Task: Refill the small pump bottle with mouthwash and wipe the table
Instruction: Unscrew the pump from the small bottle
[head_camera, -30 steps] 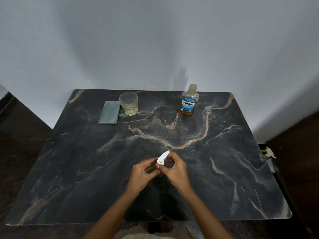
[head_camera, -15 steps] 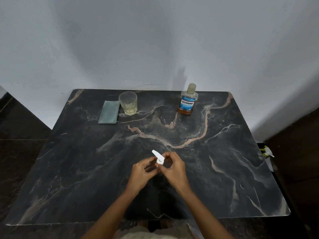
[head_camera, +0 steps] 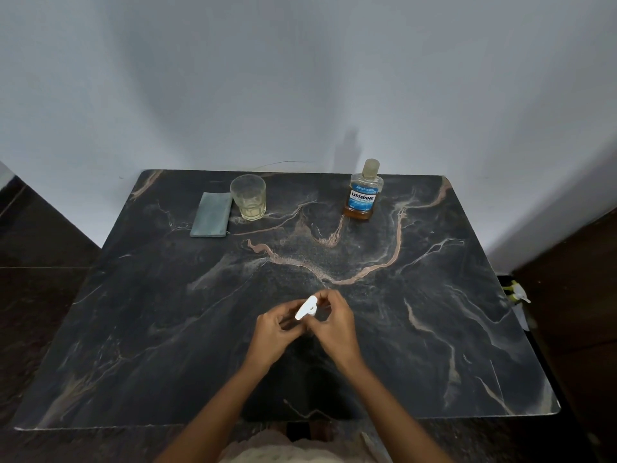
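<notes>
Both hands meet over the near middle of the dark marble table [head_camera: 434, 329]. My left hand [head_camera: 272, 332] and my right hand [head_camera: 334, 324] grip the small pump bottle, whose white pump head [head_camera: 306, 307] sticks up between the fingers with its nozzle pointing toward me and left. The bottle's body is hidden by the fingers. The mouthwash bottle [head_camera: 362, 192], blue-labelled with amber liquid low inside and its cap on, stands at the back right. A folded grey-green cloth [head_camera: 212, 213] lies at the back left.
A clear glass tumbler [head_camera: 248, 197] with a little pale liquid stands just right of the cloth. The table backs onto a white wall. Beyond the right edge, low on the floor, sits a white and yellow spray nozzle [head_camera: 517, 292].
The white pump head has turned between my fingers: its nozzle swung from far-right, to far-left, to pointing toward me. Both hands stayed in the same place.
</notes>
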{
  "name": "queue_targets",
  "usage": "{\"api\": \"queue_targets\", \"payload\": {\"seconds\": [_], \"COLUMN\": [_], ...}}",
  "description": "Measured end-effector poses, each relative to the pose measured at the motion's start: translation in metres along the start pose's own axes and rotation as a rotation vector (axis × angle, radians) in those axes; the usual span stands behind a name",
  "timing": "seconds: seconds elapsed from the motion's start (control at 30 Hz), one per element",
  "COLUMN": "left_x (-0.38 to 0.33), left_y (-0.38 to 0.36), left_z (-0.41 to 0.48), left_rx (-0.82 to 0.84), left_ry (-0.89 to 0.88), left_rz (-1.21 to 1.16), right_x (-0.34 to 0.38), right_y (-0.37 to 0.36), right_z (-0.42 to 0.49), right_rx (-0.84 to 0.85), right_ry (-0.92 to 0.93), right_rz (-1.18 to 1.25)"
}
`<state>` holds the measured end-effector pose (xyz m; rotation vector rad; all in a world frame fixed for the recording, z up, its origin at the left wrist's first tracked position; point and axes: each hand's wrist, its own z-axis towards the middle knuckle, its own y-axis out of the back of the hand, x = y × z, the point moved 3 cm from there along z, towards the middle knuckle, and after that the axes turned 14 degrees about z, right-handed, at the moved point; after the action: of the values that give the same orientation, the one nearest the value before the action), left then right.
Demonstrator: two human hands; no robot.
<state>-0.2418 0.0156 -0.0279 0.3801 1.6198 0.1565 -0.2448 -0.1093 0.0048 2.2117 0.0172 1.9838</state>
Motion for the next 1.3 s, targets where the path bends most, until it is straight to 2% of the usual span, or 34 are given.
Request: {"api": "queue_targets", "payload": {"seconds": [0.27,0.53,0.73,0.9,1.07,1.3], "left_x": [0.0,0.001,0.002,-0.002,-0.002,0.004], "left_y": [0.0,0.0,0.0,0.0,0.0,-0.001], "left_z": [0.001,0.001,0.001,0.0,0.001,0.003], "left_rx": [-0.029,-0.038,-0.028,-0.018,-0.013,-0.006], "left_ry": [0.024,0.024,0.017,0.004,-0.011,0.011], "left_rz": [0.017,0.001,0.016,0.006,0.007,0.025], "right_x": [0.005,0.001,0.001,0.003,0.011,0.034], "right_y": [0.003,0.001,0.002,0.0,0.003,0.022], "right_z": [-0.006,-0.003,-0.006,-0.006,-0.004,-0.002], "right_rx": [0.037,-0.037,0.014,0.001,-0.021,-0.107], "right_ry": [0.006,-0.021,0.001,0.031,0.101,0.144], "right_rz": [0.127,0.095,0.129,-0.038,-0.09,0.088]}}
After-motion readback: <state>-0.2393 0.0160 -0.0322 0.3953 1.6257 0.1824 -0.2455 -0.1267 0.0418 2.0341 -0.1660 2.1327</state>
